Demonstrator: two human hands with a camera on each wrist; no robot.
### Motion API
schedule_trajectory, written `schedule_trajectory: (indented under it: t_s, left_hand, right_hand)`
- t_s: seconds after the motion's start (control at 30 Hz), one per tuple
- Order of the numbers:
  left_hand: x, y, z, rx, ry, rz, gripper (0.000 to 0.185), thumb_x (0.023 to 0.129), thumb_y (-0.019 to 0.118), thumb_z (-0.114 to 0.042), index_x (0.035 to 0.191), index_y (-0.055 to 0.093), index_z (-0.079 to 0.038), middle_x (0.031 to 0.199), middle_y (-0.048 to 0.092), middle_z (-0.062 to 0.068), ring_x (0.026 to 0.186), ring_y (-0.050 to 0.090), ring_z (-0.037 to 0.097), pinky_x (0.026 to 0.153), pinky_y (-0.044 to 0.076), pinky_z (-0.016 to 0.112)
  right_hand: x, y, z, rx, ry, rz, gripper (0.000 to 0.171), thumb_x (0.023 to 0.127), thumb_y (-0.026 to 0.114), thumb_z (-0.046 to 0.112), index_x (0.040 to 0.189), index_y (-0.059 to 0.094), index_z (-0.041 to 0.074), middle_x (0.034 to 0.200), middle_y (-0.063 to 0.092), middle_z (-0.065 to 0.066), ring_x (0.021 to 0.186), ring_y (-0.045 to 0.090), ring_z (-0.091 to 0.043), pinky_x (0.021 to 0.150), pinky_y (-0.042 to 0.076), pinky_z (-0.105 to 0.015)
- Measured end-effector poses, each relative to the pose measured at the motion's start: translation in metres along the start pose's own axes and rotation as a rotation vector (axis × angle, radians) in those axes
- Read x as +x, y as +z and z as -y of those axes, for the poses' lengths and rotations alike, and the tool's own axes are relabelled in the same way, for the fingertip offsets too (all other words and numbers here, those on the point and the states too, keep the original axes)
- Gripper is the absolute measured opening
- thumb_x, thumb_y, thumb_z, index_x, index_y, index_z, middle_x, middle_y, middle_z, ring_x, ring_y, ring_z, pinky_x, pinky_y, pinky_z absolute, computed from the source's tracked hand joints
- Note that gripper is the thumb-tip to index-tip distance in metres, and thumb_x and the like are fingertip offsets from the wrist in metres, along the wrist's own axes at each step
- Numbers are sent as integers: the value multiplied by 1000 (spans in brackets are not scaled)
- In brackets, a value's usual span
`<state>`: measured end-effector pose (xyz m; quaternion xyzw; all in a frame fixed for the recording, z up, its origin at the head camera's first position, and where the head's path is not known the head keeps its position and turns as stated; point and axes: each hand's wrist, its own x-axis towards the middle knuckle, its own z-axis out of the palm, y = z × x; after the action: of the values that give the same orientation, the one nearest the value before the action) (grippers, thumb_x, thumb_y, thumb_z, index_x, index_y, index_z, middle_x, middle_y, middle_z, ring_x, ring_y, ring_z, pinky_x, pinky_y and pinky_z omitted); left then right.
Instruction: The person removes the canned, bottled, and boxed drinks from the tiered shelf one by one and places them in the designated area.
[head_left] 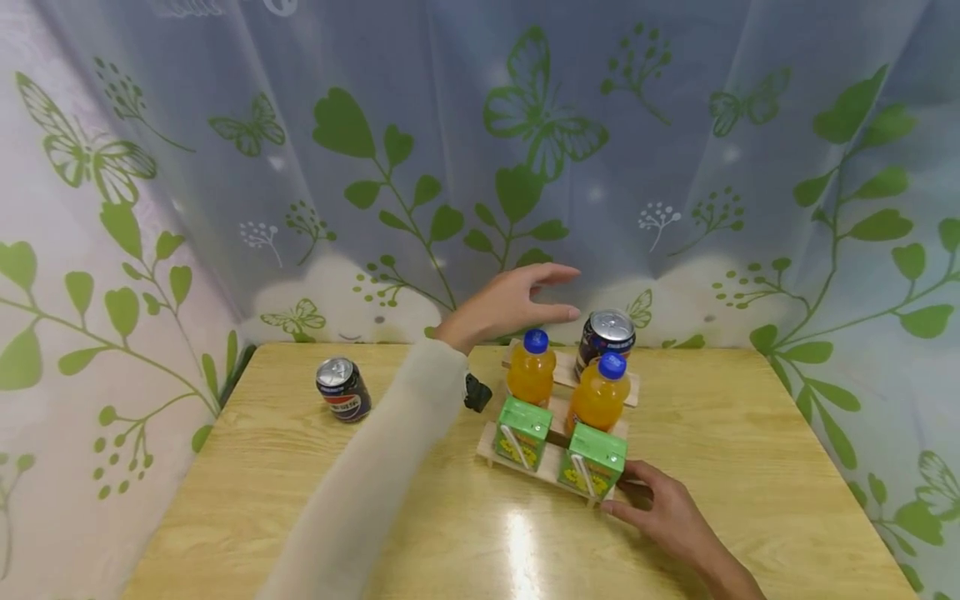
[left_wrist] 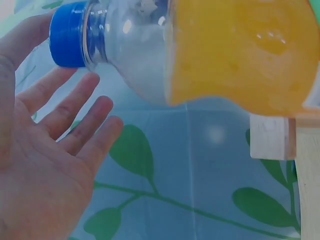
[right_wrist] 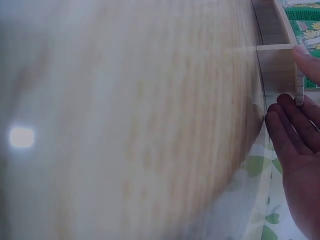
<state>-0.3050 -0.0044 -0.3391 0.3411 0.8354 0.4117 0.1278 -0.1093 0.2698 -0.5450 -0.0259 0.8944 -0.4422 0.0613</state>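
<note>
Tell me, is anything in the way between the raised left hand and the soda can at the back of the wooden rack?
Nothing visible. The left hand hovers open just left of the can, with only air between; the nearer orange bottle stands lower, in front.

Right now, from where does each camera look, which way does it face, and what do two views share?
Head: looks forward and down at the table; left hand and right hand show.
Left wrist: looks past the open palm at an orange bottle.
Right wrist: looks along the tabletop; fingers touch the wooden rack.
Shared: head and left wrist see the bottle.
</note>
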Motion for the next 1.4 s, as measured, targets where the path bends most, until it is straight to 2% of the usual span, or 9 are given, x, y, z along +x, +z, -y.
schedule_trajectory:
  t_s: [0.17, 0.37, 0.7, 0.83, 1.1, 1.4]
  left_hand:
    - [8, 4, -8, 49, -12, 41, 69, 103, 74, -52, 164, 48, -33, 169, 48, -9, 158, 44, 18, 130, 40, 44]
    - [16, 8, -14, 116, -16, 84, 73, 103, 74, -51, 167, 45, -29, 171, 47, -6, 158, 44, 17, 130, 40, 45]
    - [25, 14, -19, 213, 31, 159, 74, 105, 73, -48, 169, 43, -26, 171, 46, -5, 156, 46, 19, 128, 42, 40]
    - [27, 18, -20, 210, 42, 192, 75, 104, 75, -45, 169, 42, -25, 172, 46, -4, 155, 47, 22, 127, 43, 42]
    - [30, 26, -24, 185, -17, 248, 78, 104, 77, -41, 170, 40, -25, 173, 44, -4, 154, 49, 22, 124, 47, 40]
    - [36, 34, -28, 235, -37, 262, 74, 104, 77, -42, 168, 44, -27, 162, 57, 0, 143, 58, 18, 118, 50, 36]
  right_hand:
    - [0, 1, 0, 8, 28, 3, 63, 91, 91, 31, 139, 67, -1, 137, 73, -18, 126, 71, -36, 103, 63, -44]
    - [0, 0, 1, 13, 13, 11, 62, 91, 91, 29, 140, 67, -2, 137, 73, -20, 126, 72, -37, 102, 64, -43]
    - [-1, -1, 2, 12, 7, 5, 60, 92, 91, 28, 138, 67, -2, 136, 73, -20, 125, 72, -36, 102, 64, -44]
    - [-1, -1, 2, 18, 4, 8, 60, 92, 91, 28, 139, 67, -2, 136, 73, -20, 124, 73, -36, 102, 63, -45]
    - [0, 0, 1, 28, -7, 11, 59, 93, 90, 27, 140, 67, -1, 137, 73, -19, 125, 72, -36, 102, 63, -45]
    - [0, 0, 1, 19, -3, 5, 59, 92, 90, 28, 140, 67, 0, 135, 73, -17, 125, 72, -35, 103, 63, -43]
